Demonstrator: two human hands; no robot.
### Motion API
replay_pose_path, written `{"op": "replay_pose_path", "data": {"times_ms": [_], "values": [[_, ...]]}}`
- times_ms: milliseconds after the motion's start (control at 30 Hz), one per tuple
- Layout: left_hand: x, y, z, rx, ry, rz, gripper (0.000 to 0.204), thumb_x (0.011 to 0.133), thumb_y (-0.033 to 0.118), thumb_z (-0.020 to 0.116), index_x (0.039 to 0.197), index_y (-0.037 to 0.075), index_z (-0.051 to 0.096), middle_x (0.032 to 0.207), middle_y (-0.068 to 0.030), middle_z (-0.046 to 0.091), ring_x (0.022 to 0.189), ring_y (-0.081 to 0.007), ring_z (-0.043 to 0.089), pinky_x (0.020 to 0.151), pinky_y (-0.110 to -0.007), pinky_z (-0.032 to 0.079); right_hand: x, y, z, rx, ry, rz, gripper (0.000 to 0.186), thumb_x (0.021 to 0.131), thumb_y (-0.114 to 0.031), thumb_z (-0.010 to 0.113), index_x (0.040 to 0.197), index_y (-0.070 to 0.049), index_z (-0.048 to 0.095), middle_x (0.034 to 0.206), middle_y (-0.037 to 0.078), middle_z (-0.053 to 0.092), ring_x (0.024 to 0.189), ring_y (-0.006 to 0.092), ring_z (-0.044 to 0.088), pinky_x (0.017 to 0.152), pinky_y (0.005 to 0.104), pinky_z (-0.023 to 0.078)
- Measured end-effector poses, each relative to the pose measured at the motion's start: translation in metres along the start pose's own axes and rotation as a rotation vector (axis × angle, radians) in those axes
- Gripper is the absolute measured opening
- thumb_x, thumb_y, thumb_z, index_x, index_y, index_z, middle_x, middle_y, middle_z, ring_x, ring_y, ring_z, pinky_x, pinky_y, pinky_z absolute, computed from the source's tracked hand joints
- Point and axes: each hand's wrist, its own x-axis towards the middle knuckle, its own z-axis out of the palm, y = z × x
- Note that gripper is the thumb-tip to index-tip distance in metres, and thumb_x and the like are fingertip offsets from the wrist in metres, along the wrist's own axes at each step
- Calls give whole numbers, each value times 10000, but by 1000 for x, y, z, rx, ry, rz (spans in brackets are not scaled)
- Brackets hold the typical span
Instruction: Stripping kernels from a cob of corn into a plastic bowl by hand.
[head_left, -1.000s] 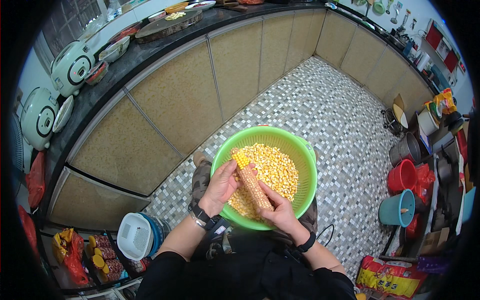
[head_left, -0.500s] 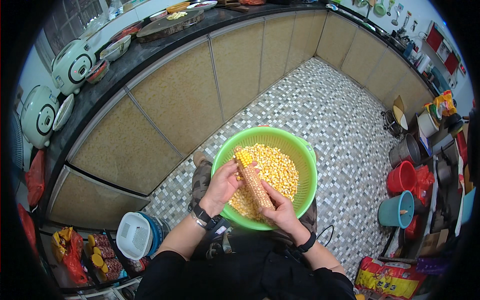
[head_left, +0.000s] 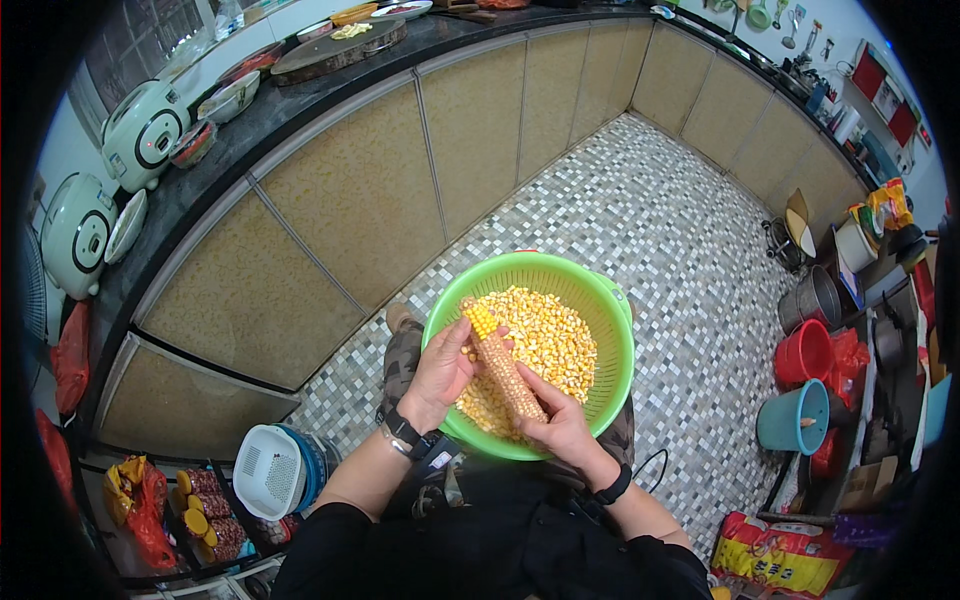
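Observation:
A corn cob [head_left: 508, 376], mostly stripped to its pale brown core, slants over a green plastic colander [head_left: 622, 365] on my lap. Yellow kernels remain on its far end. Loose corn kernels [head_left: 556, 336] lie in the colander. My right hand [head_left: 560, 415] is closed round the cob's near end, thumb along its side. My left hand [head_left: 443, 373] is wrapped about the far end, its thumb by the rows of kernels; some of its fingers are hidden behind the cob.
A dark counter [head_left: 330, 95] with rice cookers [head_left: 147, 137] and a round chopping board [head_left: 340, 55] curves along the left and back. Red [head_left: 803, 352] and blue buckets [head_left: 793, 417] stand at right beside crowded shelves. A white basket [head_left: 268, 470] sits at lower left.
The far end of the cob has tipped slightly left, and my left hand has shifted with its thumb nearer the kernels. My right hand keeps its hold.

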Motion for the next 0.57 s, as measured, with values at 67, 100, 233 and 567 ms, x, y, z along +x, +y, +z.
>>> {"op": "replay_pose_path", "data": {"times_ms": [67, 100, 233, 567], "values": [[-1, 1, 2, 7, 7, 1, 501, 961, 359, 486, 1325, 30, 383, 1200, -206, 555, 1105, -328, 569, 916, -457, 494, 0, 1, 0, 5, 3, 7, 725, 757, 81, 623, 1420, -28, 349, 1367, 61, 438, 1224, 131, 430, 1035, 275, 321], [-1, 1, 2, 6, -8, 5, 487, 968, 341, 476, 1324, 23, 383, 1210, -208, 550, 1116, -328, 562, 926, -454, 489, 0, 1, 0, 11, 7, 7, 726, 756, 80, 624, 1419, -28, 350, 1373, 63, 434, 1230, 134, 426, 1038, 276, 319], [-1, -1, 0, 39, -60, 37, 449, 982, 287, 453, 1324, 5, 380, 1235, -209, 539, 1135, -330, 550, 953, -449, 471, 0, 2, 1, -6, 36, -52, 704, 773, 48, 626, 1417, -36, 357, 1331, 80, 483, 1162, 130, 486, 997, 263, 369], [-3, 5, 4, -76, -61, 8, 551, 938, 353, 432, 1349, -9, 368, 1271, -239, 514, 1163, -374, 521, 1005, -485, 410, 1, 3, -1, 18, -9, -4, 738, 762, 56, 641, 1428, -36, 335, 1388, 83, 424, 1255, 148, 406, 1058, 281, 293]]}}
